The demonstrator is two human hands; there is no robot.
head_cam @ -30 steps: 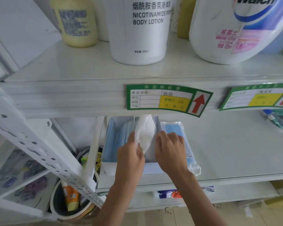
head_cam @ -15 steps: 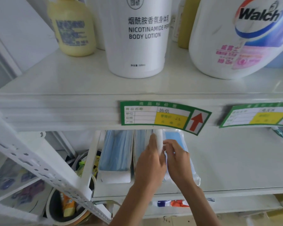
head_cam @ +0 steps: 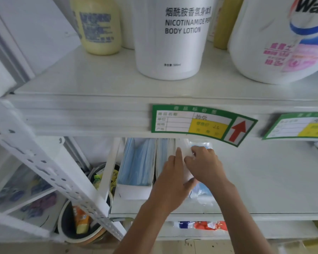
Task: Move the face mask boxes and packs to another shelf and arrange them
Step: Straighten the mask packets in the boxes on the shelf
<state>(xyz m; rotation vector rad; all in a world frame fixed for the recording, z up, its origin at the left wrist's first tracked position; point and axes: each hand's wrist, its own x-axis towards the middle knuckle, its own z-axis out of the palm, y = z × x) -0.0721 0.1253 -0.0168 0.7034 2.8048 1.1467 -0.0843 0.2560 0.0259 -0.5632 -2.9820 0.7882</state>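
On the lower white shelf (head_cam: 264, 189), a white box of blue face masks (head_cam: 136, 167) stands on its side at the left. A second box of blue masks (head_cam: 162, 156) stands right beside it. Between that box and a clear pack of blue masks (head_cam: 202, 191) stands a white mask pack (head_cam: 184, 149), upright on its edge. My left hand (head_cam: 171, 186) presses against the white pack's left side, fingers pointing up. My right hand (head_cam: 206, 165) pinches the white pack from the right. Both forearms reach up from the bottom of the view.
The upper shelf carries a yellow bottle (head_cam: 97, 24), a white body lotion tub (head_cam: 173, 37) and a large Walch jug (head_cam: 283, 39). Green price tags (head_cam: 202, 123) hang on its front edge. A perforated white upright (head_cam: 50, 171) slants at left, above a bin (head_cam: 81, 222) holding packets.
The white mask pack went from held up loosely in both hands to standing upright between the second box and the clear pack. My view moved closer to the shelf.
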